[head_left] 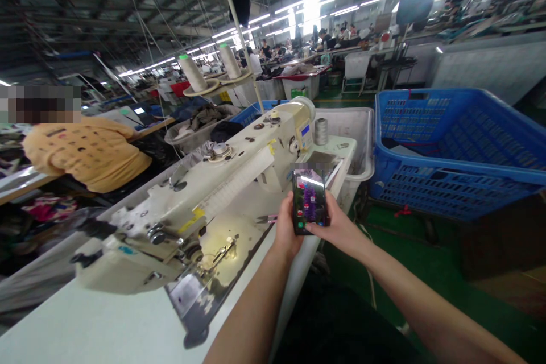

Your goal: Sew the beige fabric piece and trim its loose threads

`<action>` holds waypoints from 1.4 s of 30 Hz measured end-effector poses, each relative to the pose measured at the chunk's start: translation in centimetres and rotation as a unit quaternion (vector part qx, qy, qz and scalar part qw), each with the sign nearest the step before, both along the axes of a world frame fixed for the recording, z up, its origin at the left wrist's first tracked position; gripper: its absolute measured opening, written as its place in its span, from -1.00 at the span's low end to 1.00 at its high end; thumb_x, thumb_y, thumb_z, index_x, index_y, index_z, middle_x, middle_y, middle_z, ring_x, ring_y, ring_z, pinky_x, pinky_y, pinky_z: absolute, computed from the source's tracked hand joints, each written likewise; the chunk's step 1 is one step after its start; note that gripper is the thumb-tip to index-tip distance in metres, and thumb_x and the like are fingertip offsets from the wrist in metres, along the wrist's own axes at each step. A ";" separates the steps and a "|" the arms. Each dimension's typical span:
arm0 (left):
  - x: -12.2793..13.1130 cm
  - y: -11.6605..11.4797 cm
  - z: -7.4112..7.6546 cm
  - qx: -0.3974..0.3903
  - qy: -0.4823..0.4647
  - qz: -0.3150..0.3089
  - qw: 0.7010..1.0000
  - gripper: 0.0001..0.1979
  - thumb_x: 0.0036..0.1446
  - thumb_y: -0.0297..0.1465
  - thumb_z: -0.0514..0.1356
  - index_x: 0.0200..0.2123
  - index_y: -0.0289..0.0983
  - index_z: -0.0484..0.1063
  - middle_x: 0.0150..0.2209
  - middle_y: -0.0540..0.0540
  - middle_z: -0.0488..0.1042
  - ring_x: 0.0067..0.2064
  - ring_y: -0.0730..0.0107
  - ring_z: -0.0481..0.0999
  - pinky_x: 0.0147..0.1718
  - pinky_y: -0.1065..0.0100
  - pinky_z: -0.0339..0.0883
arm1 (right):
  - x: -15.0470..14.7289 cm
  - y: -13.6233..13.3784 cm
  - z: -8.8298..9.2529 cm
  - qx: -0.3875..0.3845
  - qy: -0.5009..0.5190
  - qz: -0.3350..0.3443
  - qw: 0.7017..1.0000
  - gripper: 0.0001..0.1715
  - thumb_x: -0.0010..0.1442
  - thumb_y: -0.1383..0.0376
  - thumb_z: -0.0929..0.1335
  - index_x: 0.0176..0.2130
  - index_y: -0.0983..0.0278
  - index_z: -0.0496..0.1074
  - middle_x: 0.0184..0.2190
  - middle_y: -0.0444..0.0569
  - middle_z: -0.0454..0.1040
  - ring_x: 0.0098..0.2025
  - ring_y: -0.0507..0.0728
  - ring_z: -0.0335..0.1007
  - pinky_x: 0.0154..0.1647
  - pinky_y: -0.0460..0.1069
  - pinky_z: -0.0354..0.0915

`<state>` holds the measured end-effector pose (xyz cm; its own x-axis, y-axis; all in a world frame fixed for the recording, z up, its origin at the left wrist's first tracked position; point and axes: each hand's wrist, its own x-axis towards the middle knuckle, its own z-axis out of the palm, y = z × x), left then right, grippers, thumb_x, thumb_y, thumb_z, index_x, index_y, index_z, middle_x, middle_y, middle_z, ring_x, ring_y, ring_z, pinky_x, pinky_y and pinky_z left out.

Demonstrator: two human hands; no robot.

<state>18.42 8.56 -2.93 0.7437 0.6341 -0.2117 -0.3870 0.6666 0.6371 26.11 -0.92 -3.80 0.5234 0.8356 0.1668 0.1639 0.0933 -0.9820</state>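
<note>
Both hands are together at chest height, out over the front edge of the sewing table, holding a smartphone (310, 202) upright between them, screen toward the person. The left hand (288, 228) wraps the phone's lower left side and the right hand (336, 228) meets its right edge, so the phone is clamped between them. The screen shows a bright, mostly purple display, details too small to read. The phone looks light, stiff and slick, likely fragile at the glass, so it is best gripped by the side edges, clear of the screen.

Just ahead and left of the hands sits a cream industrial sewing machine (205, 182) on a white table (85, 330); small thread snips (267, 218) lie on the table just left of the left hand. Ahead of the hands stands a thread spool (321, 131), with two large thread cones (191, 73) on a stand farther ahead. To the right is a blue plastic crate (452, 153). Well left of the hands, a co-worker in a yellow shirt (85, 153) sits turned away.
</note>
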 end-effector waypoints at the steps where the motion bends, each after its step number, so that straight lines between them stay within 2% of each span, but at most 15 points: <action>1: 0.0 0.0 0.0 0.000 -0.001 -0.001 1.000 -0.68 0.25 -0.25 0.12 -0.19 -0.35 0.56 -0.26 -0.13 0.60 -0.24 0.25 0.57 -0.11 0.25 0.41 | -0.1 0.1 -0.1 -0.001 -0.001 -0.010 1.000 -0.04 -0.06 0.32 0.44 0.25 0.25 0.05 0.11 0.04 0.33 0.17 0.25 0.28 0.25 0.19 0.19; 6: -0.1 0.0 0.0 0.001 0.005 -0.001 1.000 -0.68 0.26 -0.23 0.11 -0.18 -0.34 0.56 -0.25 -0.13 0.60 -0.16 0.21 0.58 -0.01 0.22 0.38 | -0.1 0.3 -0.2 0.003 0.001 -0.014 1.000 -0.07 -0.05 0.28 0.45 0.24 0.23 0.07 0.12 0.04 0.32 0.18 0.25 0.27 0.28 0.21 0.16; 11: -0.4 0.1 0.0 0.001 0.003 -0.015 1.000 -0.65 0.31 -0.24 0.06 -0.19 -0.34 0.58 -0.25 -0.13 0.61 -0.10 0.20 0.58 0.04 0.23 0.36 | 0.3 0.4 -0.1 0.000 0.042 -0.023 0.999 -0.20 0.04 0.17 0.44 0.20 0.23 0.13 0.10 0.06 0.38 0.14 0.26 0.35 0.17 0.21 0.30; 17: -0.7 0.1 -0.1 0.008 -0.005 -0.053 0.999 -0.61 0.30 -0.20 0.08 -0.11 -0.34 0.58 -0.12 -0.18 0.60 -0.04 0.14 0.56 0.06 0.18 0.36 | 0.5 1.2 -0.4 0.077 0.062 -0.058 0.993 -0.30 0.14 0.10 0.42 0.17 0.22 0.17 0.12 0.05 0.39 0.16 0.20 0.34 0.26 0.19 0.24; 22: -0.8 0.2 -0.3 0.027 -0.022 -0.073 0.997 -0.57 0.26 -0.13 0.14 -0.04 -0.33 0.57 -0.06 -0.21 0.57 0.05 0.07 0.51 0.12 0.14 0.30 | 0.6 1.7 -0.3 0.109 0.104 -0.063 0.987 -0.45 0.19 0.05 0.39 0.08 0.21 0.27 0.03 0.03 0.48 0.08 0.21 0.42 0.19 0.21 0.31; 30: -0.8 0.1 -0.1 0.037 0.025 -0.068 0.997 -0.61 0.27 -0.20 0.13 -0.07 -0.38 0.57 -0.07 -0.22 0.59 0.00 0.11 0.54 0.06 0.18 0.33 | 1.3 1.5 1.7 0.125 0.143 -0.092 0.977 -0.40 0.11 -0.08 0.42 -0.04 0.24 0.33 -0.08 0.04 0.56 -0.05 0.24 0.51 0.06 0.18 0.40; 34: -0.8 0.2 -0.2 0.041 0.033 -0.070 0.996 -0.61 0.25 -0.18 0.16 -0.07 -0.37 0.56 -0.04 -0.22 0.57 0.04 0.07 0.51 0.10 0.13 0.30 | 1.5 1.4 1.8 0.125 0.145 -0.095 0.977 -0.43 0.12 -0.09 0.41 -0.06 0.23 0.34 -0.14 0.02 0.58 -0.11 0.24 0.53 -0.04 0.16 0.43; 42: -1.0 0.1 0.0 0.042 0.023 -0.121 0.992 -0.58 0.33 -0.18 0.06 0.01 -0.32 0.55 -0.01 -0.18 0.56 0.08 0.12 0.49 0.15 0.15 0.26 | 2.0 1.2 2.1 0.113 0.140 -0.095 0.979 -0.43 0.10 -0.07 0.41 -0.05 0.23 0.34 -0.13 0.02 0.57 -0.11 0.24 0.53 -0.01 0.17 0.41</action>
